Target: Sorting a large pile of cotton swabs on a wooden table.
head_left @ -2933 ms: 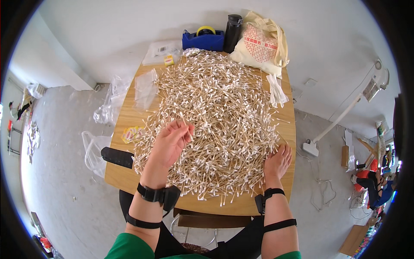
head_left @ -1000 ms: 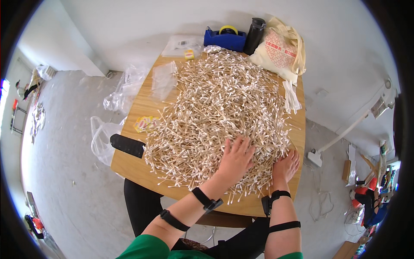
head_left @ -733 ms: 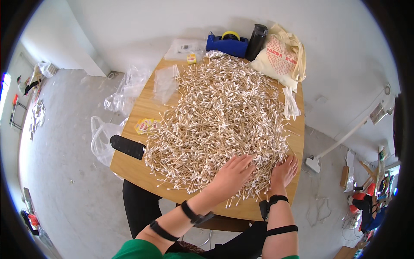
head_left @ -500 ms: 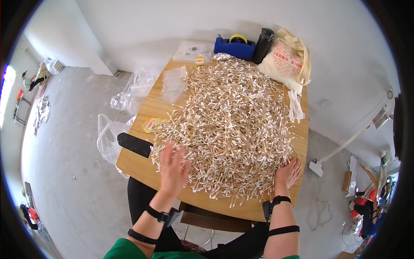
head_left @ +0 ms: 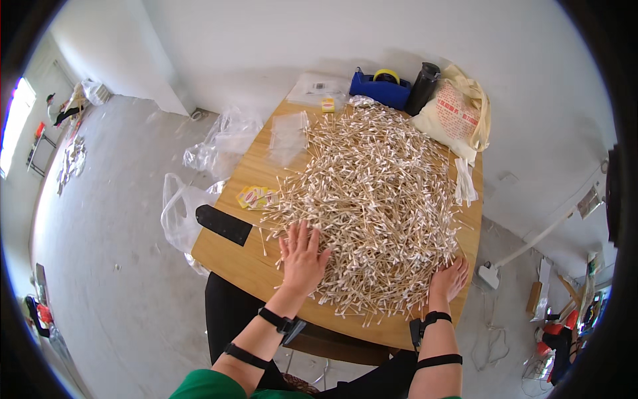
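A wide heap of wooden-stick cotton swabs (head_left: 379, 206) with white tips covers much of the wooden table (head_left: 222, 258). Against its near left edge lies my left hand (head_left: 304, 261), palm down with fingers spread, touching the swabs and gripping none that I can see. On the opposite side, my right hand (head_left: 449, 279) rests by the near right edge of the heap, fingers stretched out and slightly curved, partly hiding one another. A flat black plate-like piece (head_left: 224, 225) lies left of my left hand, with small yellow printed packets (head_left: 256, 197) beyond it.
Clear plastic sleeves (head_left: 288, 137) and a small yellow box (head_left: 327, 105) lie at the far left. Along the back stand a blue tape dispenser (head_left: 379, 90), a black bottle (head_left: 423, 90) and a cream cloth bag (head_left: 448, 116). White strips (head_left: 464, 183) lie right; plastic bags (head_left: 178, 216) hang left.
My left hand has come down from beside the black piece onto the heap's left edge, and swabs there have shifted right, away from that piece. My right hand stays by the heap. The view has shifted slightly.
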Demonstrator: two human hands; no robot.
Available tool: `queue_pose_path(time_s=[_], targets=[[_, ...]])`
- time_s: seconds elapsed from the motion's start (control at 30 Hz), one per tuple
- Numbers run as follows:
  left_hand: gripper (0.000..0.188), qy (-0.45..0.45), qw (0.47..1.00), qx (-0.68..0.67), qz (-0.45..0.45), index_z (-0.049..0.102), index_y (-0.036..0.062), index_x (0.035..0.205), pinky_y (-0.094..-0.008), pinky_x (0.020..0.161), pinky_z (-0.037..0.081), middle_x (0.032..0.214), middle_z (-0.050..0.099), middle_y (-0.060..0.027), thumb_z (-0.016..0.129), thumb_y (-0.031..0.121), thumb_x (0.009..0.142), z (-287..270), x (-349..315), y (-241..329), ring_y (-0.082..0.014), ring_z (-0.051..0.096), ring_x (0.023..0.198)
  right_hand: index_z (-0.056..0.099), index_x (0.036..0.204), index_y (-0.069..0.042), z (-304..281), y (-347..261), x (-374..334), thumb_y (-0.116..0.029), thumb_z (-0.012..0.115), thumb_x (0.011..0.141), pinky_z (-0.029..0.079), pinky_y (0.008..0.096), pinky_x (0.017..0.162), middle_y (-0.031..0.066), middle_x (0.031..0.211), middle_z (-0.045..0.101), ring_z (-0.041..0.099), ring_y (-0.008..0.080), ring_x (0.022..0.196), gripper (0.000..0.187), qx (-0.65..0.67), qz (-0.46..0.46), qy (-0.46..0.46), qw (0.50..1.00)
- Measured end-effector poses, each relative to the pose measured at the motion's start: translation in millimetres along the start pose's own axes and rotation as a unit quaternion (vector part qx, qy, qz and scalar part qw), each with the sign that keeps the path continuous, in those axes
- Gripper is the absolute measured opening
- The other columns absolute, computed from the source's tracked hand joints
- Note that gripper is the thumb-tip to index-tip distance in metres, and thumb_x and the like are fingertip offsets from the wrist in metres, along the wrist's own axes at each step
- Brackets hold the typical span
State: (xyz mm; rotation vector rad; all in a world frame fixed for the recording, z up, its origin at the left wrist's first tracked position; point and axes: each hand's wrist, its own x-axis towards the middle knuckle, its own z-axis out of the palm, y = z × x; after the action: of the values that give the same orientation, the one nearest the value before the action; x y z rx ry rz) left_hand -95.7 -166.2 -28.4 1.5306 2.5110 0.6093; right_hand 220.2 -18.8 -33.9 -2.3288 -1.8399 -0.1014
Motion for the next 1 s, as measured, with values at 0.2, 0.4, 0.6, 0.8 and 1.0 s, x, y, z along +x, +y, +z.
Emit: queue_pose_path(time_s=[0.2,0.4,0.6,0.8,1.0], targets=[[0.054,0.043,0.997,-0.029,0.05,0.05,0.0083,0.136,-0.0619,0.113,0.012,0.151,0.036,-0.0175,0.052,0.043,0.095,13.8,23.1,26.4,-0.038,0.025,0.143,0.043,0.136,-0.003,4.7,-0.9,-2.2,-0.014,0.061,0.087,0.024,0.0419,0.116,0.0136,0.145,0.042,0.031,0.03,0.141,0.053,0.006,-0.01,0.003,1.0],[0.01,0.16,0.972,-0.167,0.042,0.064,0.0077,0.093,-0.0441,0.089,0.046,0.106,0.063,-0.0113,0.065,0.01,0.083,-24.4,50.7,-21.1,-0.0318,0.057,0.103,0.042,0.136,-0.003,2.2,3.0,-2.3,-0.015,0.062,0.086,0.024,0.0415,0.116,0.0142,0.145,0.041,0.032,0.0306,0.14,0.055,0.003,0.0,0.0,1.0],[0.009,0.193,0.979,-0.02,-0.056,0.064,0.0063,0.084,-0.0442,0.081,0.048,0.095,0.062,-0.0128,0.068,0.011,0.077,-36.4,105.6,-139.7,-0.0334,0.06,0.092,0.04,0.138,-0.002,4.3,1.4,0.4,-0.014,0.063,0.086,0.023,0.0413,0.117,0.0149,0.146,0.04,0.031,0.0308,0.141,0.058,0.007,-0.008,0.0,1.0],[0.011,0.081,0.996,-0.014,-0.029,0.063,0.0038,0.082,-0.0437,0.078,0.048,0.086,0.062,-0.0139,0.068,0.012,0.077,-35.9,124.5,-154.7,-0.0343,0.06,0.089,0.042,0.136,-0.003,3.1,2.7,-1.1,-0.014,0.064,0.085,0.023,0.0416,0.117,0.0142,0.145,0.041,0.03,0.0312,0.141,0.057,0.008,0.007,-0.004,1.0],[0.007,0.167,0.981,-0.098,-0.034,0.057,0.0043,0.087,-0.0438,0.072,0.048,0.082,0.061,-0.015,0.062,0.006,0.084,-37.4,104.6,-143.2,-0.0357,0.06,0.082,0.043,0.132,-0.003,3.1,-1.4,-2.1,-0.014,0.064,0.084,0.023,0.0413,0.117,0.0131,0.143,0.043,0.031,0.0307,0.14,0.054,0.005,-0.008,-0.003,1.0]])
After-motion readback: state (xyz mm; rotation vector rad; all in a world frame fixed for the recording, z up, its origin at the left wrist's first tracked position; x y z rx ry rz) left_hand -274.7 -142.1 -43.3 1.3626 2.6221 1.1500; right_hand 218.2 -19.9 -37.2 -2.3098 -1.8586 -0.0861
